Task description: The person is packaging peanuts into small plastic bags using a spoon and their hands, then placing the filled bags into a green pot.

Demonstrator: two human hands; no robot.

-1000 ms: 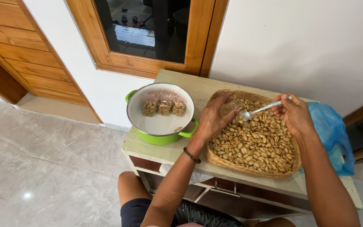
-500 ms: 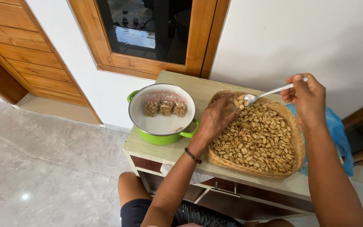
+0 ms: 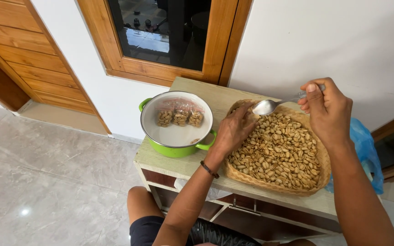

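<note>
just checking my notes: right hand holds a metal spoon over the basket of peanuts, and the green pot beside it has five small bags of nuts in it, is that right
Not quite: the green pot holds three small bags of nuts, not five, as the head view shows. The rest stands: the right hand holds the metal spoon over the basket of peanuts.

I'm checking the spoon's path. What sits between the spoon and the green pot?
Only the left hand, resting at the basket's left edge, lies between the spoon in the right hand and the pot; otherwise bare tabletop.
</note>
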